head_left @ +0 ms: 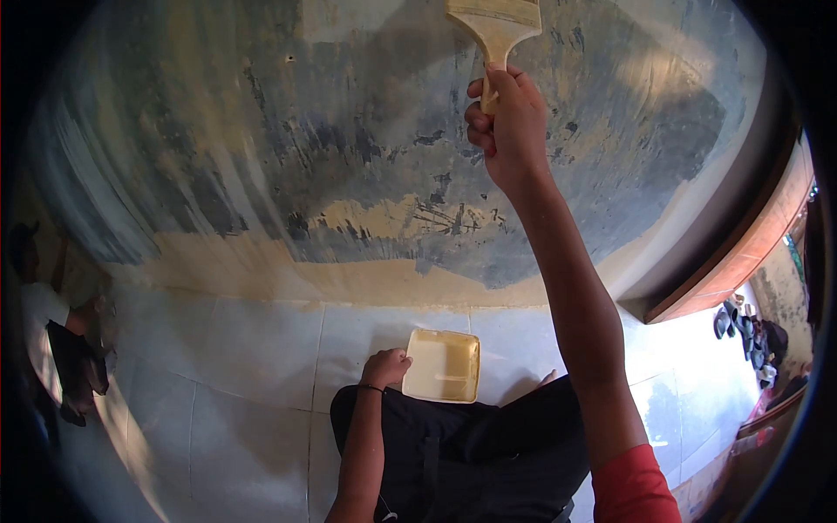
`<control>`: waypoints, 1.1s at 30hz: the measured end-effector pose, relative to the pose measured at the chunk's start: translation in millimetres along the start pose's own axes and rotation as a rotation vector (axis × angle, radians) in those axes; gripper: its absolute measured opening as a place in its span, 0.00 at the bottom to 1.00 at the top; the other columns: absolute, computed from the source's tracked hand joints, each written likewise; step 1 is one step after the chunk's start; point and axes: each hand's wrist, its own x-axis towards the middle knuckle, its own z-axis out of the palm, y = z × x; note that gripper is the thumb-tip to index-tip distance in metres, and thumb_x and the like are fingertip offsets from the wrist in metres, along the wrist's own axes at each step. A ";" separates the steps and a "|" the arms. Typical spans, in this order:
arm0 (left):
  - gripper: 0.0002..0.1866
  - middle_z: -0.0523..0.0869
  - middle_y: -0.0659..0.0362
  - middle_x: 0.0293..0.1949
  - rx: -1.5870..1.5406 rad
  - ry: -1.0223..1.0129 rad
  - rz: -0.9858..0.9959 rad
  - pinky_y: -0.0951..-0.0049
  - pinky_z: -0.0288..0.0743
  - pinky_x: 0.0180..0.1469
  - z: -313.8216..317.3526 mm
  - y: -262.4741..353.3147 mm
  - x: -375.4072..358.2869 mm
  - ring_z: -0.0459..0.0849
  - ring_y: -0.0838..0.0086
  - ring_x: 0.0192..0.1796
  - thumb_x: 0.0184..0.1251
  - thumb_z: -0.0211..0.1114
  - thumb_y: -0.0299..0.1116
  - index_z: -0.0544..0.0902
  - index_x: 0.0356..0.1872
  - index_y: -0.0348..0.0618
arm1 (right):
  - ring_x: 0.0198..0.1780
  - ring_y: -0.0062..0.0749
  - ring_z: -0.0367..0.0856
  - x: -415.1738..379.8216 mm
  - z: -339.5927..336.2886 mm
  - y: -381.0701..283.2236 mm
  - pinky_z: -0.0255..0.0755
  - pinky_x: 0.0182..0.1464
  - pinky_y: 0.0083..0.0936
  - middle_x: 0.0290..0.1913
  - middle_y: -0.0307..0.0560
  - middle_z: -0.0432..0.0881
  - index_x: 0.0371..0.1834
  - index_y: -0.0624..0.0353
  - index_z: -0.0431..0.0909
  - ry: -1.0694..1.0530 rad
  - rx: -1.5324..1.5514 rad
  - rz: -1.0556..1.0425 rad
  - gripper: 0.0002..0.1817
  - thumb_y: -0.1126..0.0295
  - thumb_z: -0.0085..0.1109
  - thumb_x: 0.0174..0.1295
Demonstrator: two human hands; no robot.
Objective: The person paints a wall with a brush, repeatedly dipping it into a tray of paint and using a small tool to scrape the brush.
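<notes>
My right hand [513, 118] is raised in front of the wall [366, 148], its fingers wrapped round the handle of a wide paintbrush [497, 30]. The brush head points up, and its bristles are cut off by the top of the view. Lower down, my left hand [389, 367] grips the left rim of a square, cream-coloured paint container [443, 366], held in front of my lap. Pale paint shows inside it. Patches of grey, dark and cream cover the wall, with streaky pale strokes at the left.
White floor tiles [253, 349] run along the wall's foot. At the far left, another person [44, 314] sits by the wall. A wooden door frame [732, 270] curves along the right, with several pairs of footwear [750, 336] beyond it. My legs [471, 453] are folded below the container.
</notes>
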 end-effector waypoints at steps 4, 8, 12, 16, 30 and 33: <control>0.20 0.87 0.57 0.27 0.044 0.009 0.020 0.68 0.77 0.41 4.8 -6.5 6.2 0.86 0.69 0.27 0.61 0.56 0.48 0.82 0.42 0.43 | 0.20 0.18 0.62 -9.7 -9.6 12.4 0.54 0.17 0.16 0.33 0.42 0.70 0.49 0.60 0.63 0.004 0.008 0.033 0.14 0.64 0.47 0.67; 0.20 0.87 0.57 0.29 0.045 0.071 0.067 0.68 0.77 0.41 12.4 -14.3 8.9 0.86 0.70 0.27 0.61 0.56 0.49 0.82 0.42 0.43 | 0.18 0.16 0.62 -24.6 -20.9 29.7 0.52 0.15 0.14 0.31 0.40 0.71 0.46 0.57 0.64 0.037 0.027 0.082 0.10 0.64 0.47 0.68; 0.19 0.85 0.50 0.36 -0.026 0.056 0.020 0.56 0.74 0.49 9.5 -8.2 3.4 0.83 0.53 0.43 0.60 0.53 0.50 0.82 0.34 0.44 | 0.19 0.16 0.63 -45.3 -32.8 49.5 0.53 0.16 0.15 0.30 0.39 0.71 0.49 0.56 0.65 0.058 0.024 0.143 0.11 0.64 0.47 0.68; 0.20 0.85 0.49 0.35 -0.015 0.073 0.036 0.55 0.74 0.48 8.5 -6.9 1.2 0.83 0.52 0.42 0.60 0.53 0.50 0.82 0.34 0.44 | 0.18 0.15 0.63 -70.8 -46.5 73.6 0.52 0.15 0.14 0.30 0.38 0.71 0.49 0.55 0.65 0.093 0.030 0.222 0.11 0.63 0.46 0.69; 0.21 0.86 0.55 0.27 0.074 0.074 0.052 0.65 0.77 0.42 8.7 -8.0 5.1 0.86 0.67 0.27 0.61 0.53 0.50 0.82 0.39 0.43 | 0.15 0.16 0.61 -173.6 -101.2 172.2 0.48 0.13 0.13 0.30 0.38 0.71 0.46 0.52 0.64 0.194 0.040 0.507 0.08 0.62 0.46 0.70; 0.21 0.85 0.54 0.26 0.083 0.027 0.010 0.63 0.76 0.43 6.1 -4.7 4.0 0.86 0.64 0.30 0.60 0.52 0.50 0.82 0.40 0.44 | 0.15 0.15 0.59 -193.8 -108.4 190.6 0.48 0.13 0.14 0.30 0.38 0.71 0.47 0.54 0.63 0.260 0.053 0.621 0.10 0.61 0.45 0.71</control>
